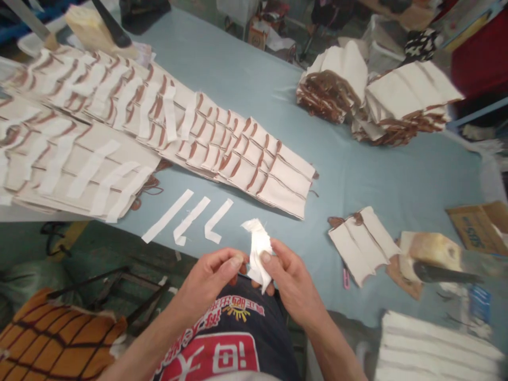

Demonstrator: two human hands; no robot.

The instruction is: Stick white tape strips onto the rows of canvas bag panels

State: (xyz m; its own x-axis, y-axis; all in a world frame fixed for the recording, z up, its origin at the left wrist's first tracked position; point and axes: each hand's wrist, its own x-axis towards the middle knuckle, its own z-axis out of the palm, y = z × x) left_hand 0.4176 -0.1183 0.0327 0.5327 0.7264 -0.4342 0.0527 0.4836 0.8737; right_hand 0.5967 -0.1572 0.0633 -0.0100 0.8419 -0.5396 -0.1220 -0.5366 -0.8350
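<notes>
My right hand (pixel 291 272) grips a small bundle of white fabric strips (pixel 260 248), thumb pressed on top, just over the table's front edge. Close beside it, my left hand (pixel 222 270) is pinched, its fingertips almost at the bundle's edge; what they hold, if anything, is too small to make out. Beyond my left hand, three loose white strips (pixel 169 216) lie on the blue table (pixel 238 69), two of them folded at the near end. Behind them runs a long overlapping row of cream fabric pieces (pixel 254 159) with brown edging, several bearing white strips.
Stacked cream pieces with brown edges (pixel 408 95) stand at the back right. On the right lie a small cream piece (pixel 363 243), a pink clip (pixel 346 278), an iron-like tool with a dark handle (pixel 446 272) and a cardboard box (pixel 480 227). An orange cushioned seat (pixel 59 338) stands lower left.
</notes>
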